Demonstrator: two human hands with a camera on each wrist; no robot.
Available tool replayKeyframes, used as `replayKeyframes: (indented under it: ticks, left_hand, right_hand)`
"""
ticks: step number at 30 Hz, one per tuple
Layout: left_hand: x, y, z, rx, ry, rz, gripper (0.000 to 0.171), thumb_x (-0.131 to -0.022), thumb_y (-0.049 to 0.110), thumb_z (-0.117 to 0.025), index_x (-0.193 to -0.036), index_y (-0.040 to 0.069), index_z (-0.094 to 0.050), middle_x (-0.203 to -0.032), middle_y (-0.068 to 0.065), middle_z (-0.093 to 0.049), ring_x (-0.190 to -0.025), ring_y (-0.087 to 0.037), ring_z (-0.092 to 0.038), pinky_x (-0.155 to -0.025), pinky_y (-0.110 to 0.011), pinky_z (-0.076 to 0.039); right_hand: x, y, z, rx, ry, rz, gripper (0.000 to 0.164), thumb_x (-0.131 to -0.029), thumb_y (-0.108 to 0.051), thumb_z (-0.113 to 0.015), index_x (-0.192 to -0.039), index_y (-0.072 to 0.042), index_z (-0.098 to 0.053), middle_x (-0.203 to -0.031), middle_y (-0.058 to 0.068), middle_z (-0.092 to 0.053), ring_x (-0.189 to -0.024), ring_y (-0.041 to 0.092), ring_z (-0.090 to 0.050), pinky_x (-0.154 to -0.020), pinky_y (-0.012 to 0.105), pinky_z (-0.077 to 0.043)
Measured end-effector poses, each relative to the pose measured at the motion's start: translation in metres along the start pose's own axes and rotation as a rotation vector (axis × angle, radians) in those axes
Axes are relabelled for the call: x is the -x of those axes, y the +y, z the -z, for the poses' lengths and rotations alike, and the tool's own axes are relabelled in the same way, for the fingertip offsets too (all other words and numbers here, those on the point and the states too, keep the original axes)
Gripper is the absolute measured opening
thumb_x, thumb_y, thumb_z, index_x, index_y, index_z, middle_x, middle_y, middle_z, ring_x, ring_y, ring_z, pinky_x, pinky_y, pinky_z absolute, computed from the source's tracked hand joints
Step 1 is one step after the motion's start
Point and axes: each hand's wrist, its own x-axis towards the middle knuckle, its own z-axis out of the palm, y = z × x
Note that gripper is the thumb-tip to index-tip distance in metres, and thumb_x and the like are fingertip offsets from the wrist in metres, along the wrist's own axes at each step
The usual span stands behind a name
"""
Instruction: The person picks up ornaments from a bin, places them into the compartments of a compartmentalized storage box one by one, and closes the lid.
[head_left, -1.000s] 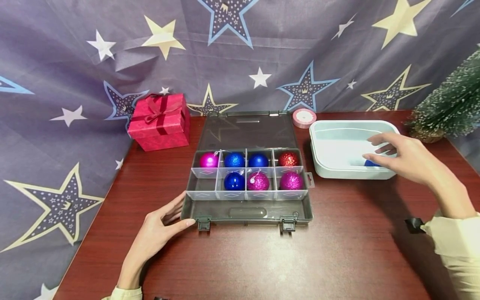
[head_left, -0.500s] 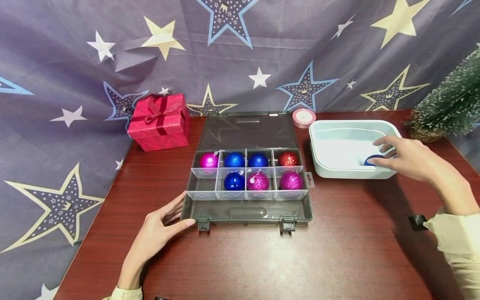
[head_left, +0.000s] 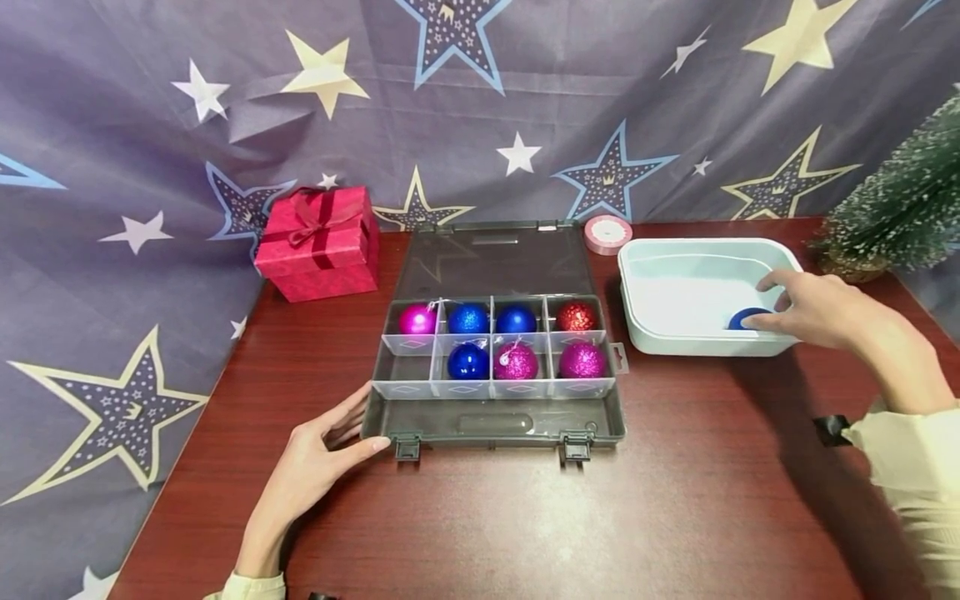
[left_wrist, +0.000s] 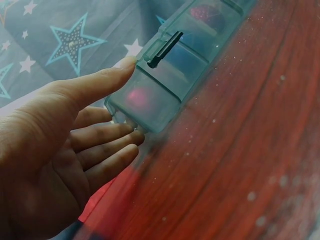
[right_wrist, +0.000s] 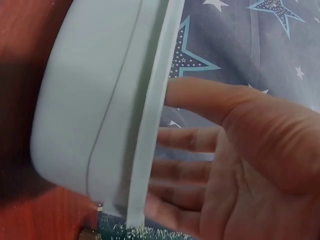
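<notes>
At the lower left corner of a grey-green organizer case (head_left: 495, 427), my left hand (head_left: 315, 458) touches the side, the thumb lying along the front edge. The left wrist view shows its fingers (left_wrist: 107, 150) fairly straight. The open case has divided compartments with shiny pink, blue and red ornament balls; the front left compartment has no ball. My right hand (head_left: 832, 312) reaches into a pale mint tub (head_left: 637, 337), its thumb overlapping a dark blue ball (head_left: 738, 318) near the front right corner. A gap shows between thumb and fingers. In the right wrist view the tub's rim hides the fingertips.
A red gift box (head_left: 322, 246) stands at the back left. Behind the case and tub lies a pink ribbon roll (head_left: 608, 235). A small frosted tree (head_left: 892, 200) stands at the back right. A star-patterned cloth (head_left: 517, 100) hangs behind the wooden table (head_left: 510, 525).
My right hand has lowered into the tub, from above the blue ball to beside it, and has shifted slightly right. The left hand and the case have stayed in place.
</notes>
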Motion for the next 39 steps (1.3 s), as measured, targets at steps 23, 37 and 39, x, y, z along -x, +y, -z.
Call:
replayKeyframes:
  ticks: [23,37,39]
  left_hand:
    - [0.0,0.0,0.0,0.011,-0.002,0.013,0.071,-0.088,0.018,-0.086,-0.152,0.016,-0.055,-0.139,-0.009,-0.063,-0.123,-0.016,-0.063,-0.098,-0.02,-0.053]
    - [0.001,0.001,0.0,0.012,-0.004,0.021,0.07,-0.089,0.018,-0.085,-0.152,0.016,-0.054,-0.138,-0.011,-0.064,-0.121,-0.02,-0.065,-0.097,-0.02,-0.053]
    - [0.001,0.001,0.0,0.012,-0.004,0.016,0.07,-0.089,0.018,-0.085,-0.152,0.016,-0.054,-0.138,-0.011,-0.064,-0.121,-0.02,-0.065,-0.097,-0.02,-0.053]
  right_hand:
    - [-0.029,0.003,-0.026,-0.145,0.011,0.14,0.047,-0.093,-0.021,-0.078,-0.122,0.012,-0.061,-0.103,0.028,-0.07,-0.1,0.043,-0.067,-0.086,0.055,-0.053]
    - [-0.026,-0.011,-0.025,-0.239,0.142,0.168,0.05,-0.096,-0.017,-0.076,-0.136,0.006,-0.057,-0.122,0.035,-0.063,-0.097,0.042,-0.07,-0.075,0.036,-0.055]
    - [-0.026,-0.013,-0.025,-0.266,0.173,0.177,0.05,-0.095,-0.016,-0.077,-0.136,0.005,-0.058,-0.122,0.034,-0.063,-0.094,0.038,-0.071,-0.069,0.025,-0.052]
